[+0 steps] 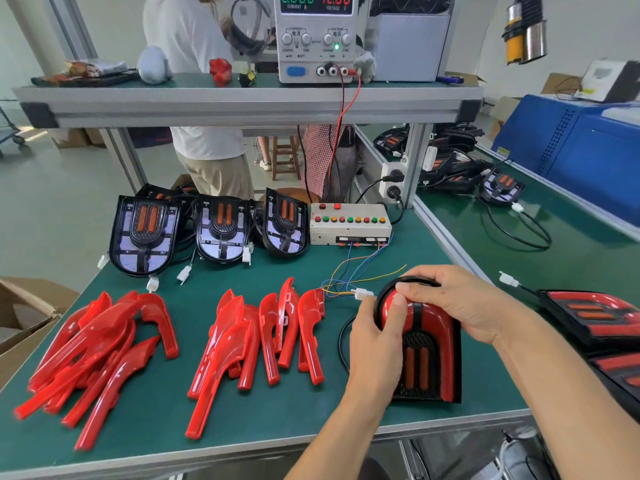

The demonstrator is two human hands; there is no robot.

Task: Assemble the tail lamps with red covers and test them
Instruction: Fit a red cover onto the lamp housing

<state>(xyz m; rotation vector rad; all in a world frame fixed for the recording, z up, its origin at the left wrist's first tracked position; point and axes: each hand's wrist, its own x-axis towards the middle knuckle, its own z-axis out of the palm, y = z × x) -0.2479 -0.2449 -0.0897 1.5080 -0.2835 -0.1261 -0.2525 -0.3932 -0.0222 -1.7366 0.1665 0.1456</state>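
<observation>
Tail lamp (420, 344) lies at the table's (242, 424) right front, our left hand (375, 341) curled round its left edge, our right hand (460, 303) gripping its rounded top. We judge we are seating its red covers; next, plug in its white connector (362, 293). Glossy red flanks frame a black mesh centre.

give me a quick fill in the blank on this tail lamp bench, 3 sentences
1. Both hands grip a tail lamp whose covers are ____ in colour.
2. The power supply voltage display reads ____.
3. Behind the loose red covers stand ____ uncovered lamp bases.

Missing words: red; 12.00; three
</observation>
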